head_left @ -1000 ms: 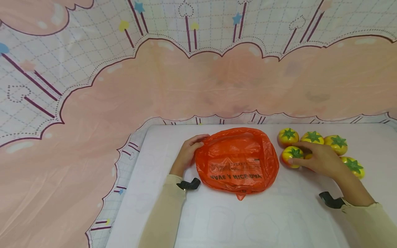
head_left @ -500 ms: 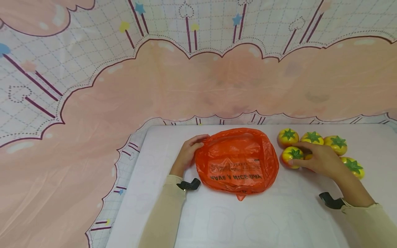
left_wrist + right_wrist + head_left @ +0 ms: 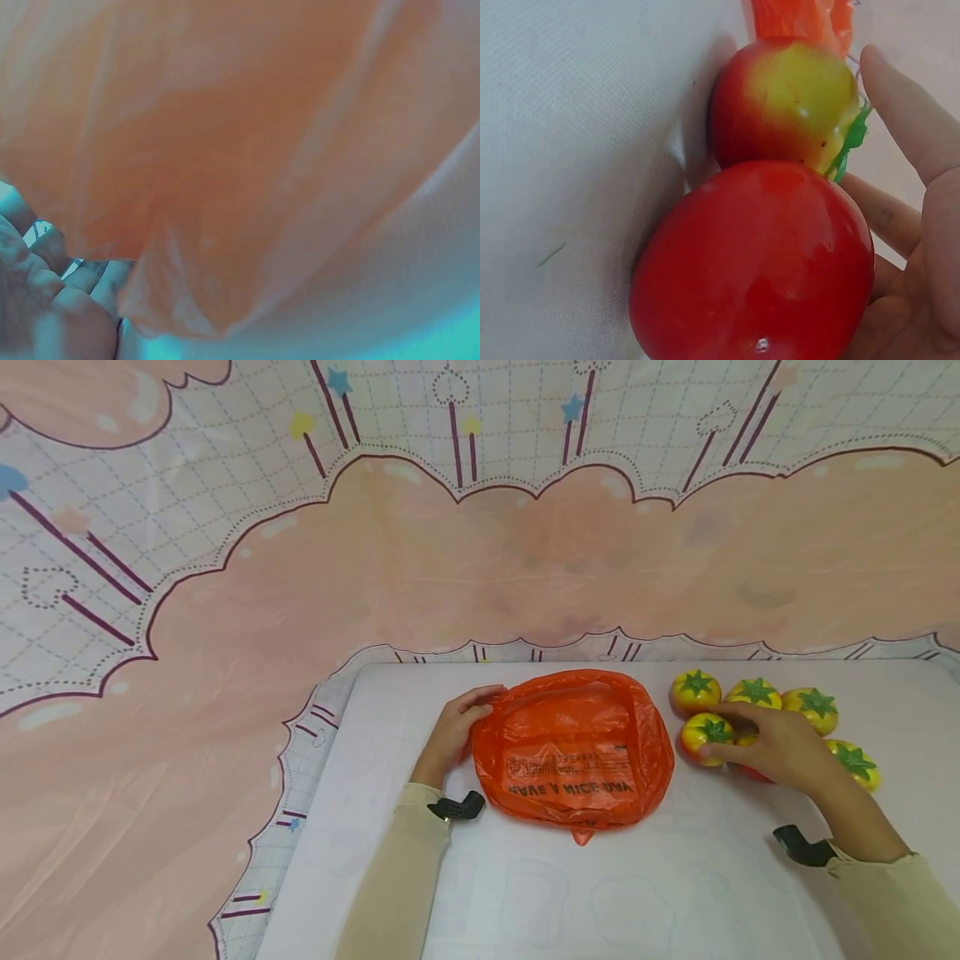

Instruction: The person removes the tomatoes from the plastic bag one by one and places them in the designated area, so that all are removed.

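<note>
My left hand [image 3: 453,731] rests against the left side of an orange-red plastic bag [image 3: 566,768], which lies with its rim spread round on the white table. In the left wrist view, the bag [image 3: 225,150] fills most of the picture, with my palm [image 3: 52,307] and loosely bent fingers beside it. My right hand [image 3: 783,747] holds a yellow-red tomato [image 3: 701,731] between thumb and fingers. The tomato [image 3: 780,105] appears to sit on the table in the right wrist view, behind a redder tomato [image 3: 757,262] near my palm. Its far side and some fingertips are hidden.
Around my right hand sit more tomatoes: one at the back left [image 3: 693,697], others behind [image 3: 753,693] and to the right [image 3: 855,768]. The white table [image 3: 562,902] ends at a patterned cloth [image 3: 525,568] hanging behind it.
</note>
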Motion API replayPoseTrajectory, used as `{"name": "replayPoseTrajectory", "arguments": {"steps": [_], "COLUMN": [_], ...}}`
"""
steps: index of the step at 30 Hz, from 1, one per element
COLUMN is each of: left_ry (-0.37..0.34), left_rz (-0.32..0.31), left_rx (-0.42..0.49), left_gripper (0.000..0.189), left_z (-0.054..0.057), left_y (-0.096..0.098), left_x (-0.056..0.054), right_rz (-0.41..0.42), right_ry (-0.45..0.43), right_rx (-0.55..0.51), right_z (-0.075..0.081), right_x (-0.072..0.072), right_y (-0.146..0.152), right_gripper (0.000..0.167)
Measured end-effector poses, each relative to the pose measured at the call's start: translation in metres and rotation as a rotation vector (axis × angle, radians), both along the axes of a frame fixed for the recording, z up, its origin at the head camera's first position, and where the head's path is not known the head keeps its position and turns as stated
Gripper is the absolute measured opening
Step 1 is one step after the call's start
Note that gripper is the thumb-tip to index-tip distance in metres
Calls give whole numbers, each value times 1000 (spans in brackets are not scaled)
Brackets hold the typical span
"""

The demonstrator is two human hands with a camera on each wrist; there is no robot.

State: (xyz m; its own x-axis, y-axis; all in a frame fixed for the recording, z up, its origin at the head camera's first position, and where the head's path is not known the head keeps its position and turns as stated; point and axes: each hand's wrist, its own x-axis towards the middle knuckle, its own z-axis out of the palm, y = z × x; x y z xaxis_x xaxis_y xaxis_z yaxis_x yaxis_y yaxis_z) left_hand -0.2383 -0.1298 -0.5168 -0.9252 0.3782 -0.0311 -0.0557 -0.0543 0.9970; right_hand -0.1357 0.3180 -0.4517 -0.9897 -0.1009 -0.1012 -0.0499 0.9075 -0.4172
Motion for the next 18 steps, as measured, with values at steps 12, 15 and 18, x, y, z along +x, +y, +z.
{"name": "replayPoseTrajectory", "arguments": {"steps": [12, 15, 18], "left_ry": [41, 46, 43], "left_rz": [16, 18, 16], "left_rx": [-18, -19, -14], "left_gripper": [40, 40, 40], "left_z": [-1, -1, -1], "left_y": [-1, -1, 0], "left_x": [0, 0, 1], "right_rz": [-16, -14, -10], "right_ry": [-8, -14, -8], "right_rx": [-10, -13, -22], "right_z": [3, 5, 6], "right_x": [4, 5, 6], "right_y": [0, 1, 2], "right_gripper": [88, 86, 83]}}
